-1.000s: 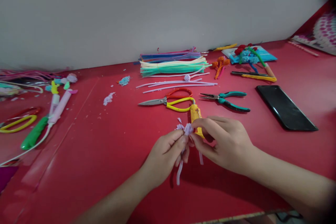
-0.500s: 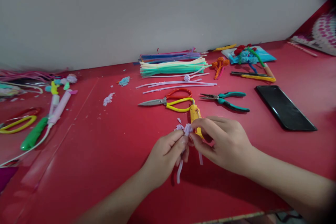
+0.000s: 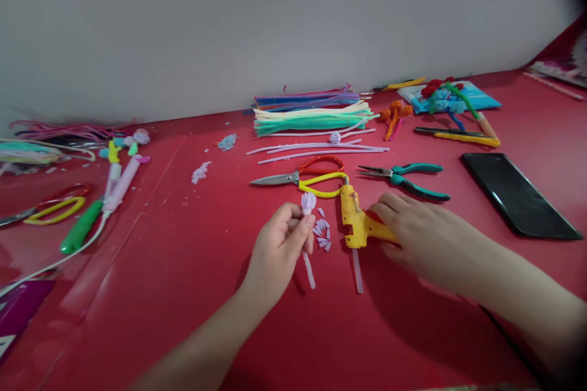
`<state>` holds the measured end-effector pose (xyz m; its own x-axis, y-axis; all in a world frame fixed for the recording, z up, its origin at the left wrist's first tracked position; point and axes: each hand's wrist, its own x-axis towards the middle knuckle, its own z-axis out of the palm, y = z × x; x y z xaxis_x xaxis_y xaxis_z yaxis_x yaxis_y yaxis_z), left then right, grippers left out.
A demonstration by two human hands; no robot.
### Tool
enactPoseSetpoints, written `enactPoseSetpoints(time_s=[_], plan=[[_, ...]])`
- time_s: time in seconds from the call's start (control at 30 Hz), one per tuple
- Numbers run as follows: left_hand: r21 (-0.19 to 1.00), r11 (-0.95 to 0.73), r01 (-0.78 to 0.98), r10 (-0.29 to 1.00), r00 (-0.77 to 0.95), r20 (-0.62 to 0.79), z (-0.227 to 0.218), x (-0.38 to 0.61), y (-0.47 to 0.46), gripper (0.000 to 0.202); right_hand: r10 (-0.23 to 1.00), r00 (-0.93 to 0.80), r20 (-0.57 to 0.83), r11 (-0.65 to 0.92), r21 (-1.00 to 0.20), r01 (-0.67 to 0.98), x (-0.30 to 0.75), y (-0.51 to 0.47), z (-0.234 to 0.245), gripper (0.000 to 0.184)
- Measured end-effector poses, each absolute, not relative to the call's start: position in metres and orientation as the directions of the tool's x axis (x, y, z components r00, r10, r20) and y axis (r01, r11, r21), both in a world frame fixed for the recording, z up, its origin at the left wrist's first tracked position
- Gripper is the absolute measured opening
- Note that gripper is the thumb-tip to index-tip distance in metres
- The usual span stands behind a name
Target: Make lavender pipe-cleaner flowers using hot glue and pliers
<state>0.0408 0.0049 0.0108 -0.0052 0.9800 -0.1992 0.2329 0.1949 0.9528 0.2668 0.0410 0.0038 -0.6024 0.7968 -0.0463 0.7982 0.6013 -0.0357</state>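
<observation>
A small lilac pipe-cleaner flower (image 3: 309,202) stands pinched between the thumb and fingers of my left hand (image 3: 278,245), its fuzzy stem hanging below. Beside it on the table lie several short lilac cut pieces (image 3: 321,231). The yellow hot glue gun (image 3: 353,215) points away from me, a clear glue stick (image 3: 358,272) poking out of its back. My right hand (image 3: 408,229) is closed around the end of its handle; some of those fingers are hidden behind the hand. Just beyond are scissors (image 3: 323,183) with red and yellow handles.
Teal-handled pliers (image 3: 410,177) and a black phone (image 3: 518,195) lie to the right. Bundled pipe cleaners (image 3: 312,119) and loose lilac stems (image 3: 321,151) are at the back. On the left are a second pair of scissors (image 3: 55,211), a green-handled tool (image 3: 82,229) and a white cord (image 3: 59,263).
My right hand has left the flower and moved right onto the glue gun's handle. My left hand has shifted slightly up and left with the flower. The view has turned a little left.
</observation>
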Motion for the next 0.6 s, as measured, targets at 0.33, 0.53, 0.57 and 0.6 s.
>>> enactPoseSetpoints(time_s=[0.33, 0.53, 0.57, 0.6], plan=[[0.975, 0.222, 0.021, 0.975, 0.003, -0.222, 0.006, 0.037, 0.005, 0.023, 0.857, -0.494, 0.146, 0.516, -0.244, 0.821, 0.251, 0.041, 0.007, 0.034], [0.903, 0.311, -0.296, 0.949, 0.056, -0.309, 0.004, 0.038, 0.007, 0.023, 0.776, -0.510, 0.372, 0.625, -0.563, 0.540, 0.242, 0.030, 0.028, 0.007], [0.894, 0.310, -0.324, 0.949, 0.055, -0.310, 0.004, 0.038, 0.007, 0.023, 0.773, -0.503, 0.387, 0.626, -0.594, 0.505, 0.240, 0.027, 0.029, 0.002], [0.886, 0.307, -0.346, 0.950, 0.054, -0.308, 0.005, 0.038, 0.007, 0.024, 0.777, -0.495, 0.389, 0.618, -0.619, 0.484, 0.239, 0.025, 0.029, 0.005]])
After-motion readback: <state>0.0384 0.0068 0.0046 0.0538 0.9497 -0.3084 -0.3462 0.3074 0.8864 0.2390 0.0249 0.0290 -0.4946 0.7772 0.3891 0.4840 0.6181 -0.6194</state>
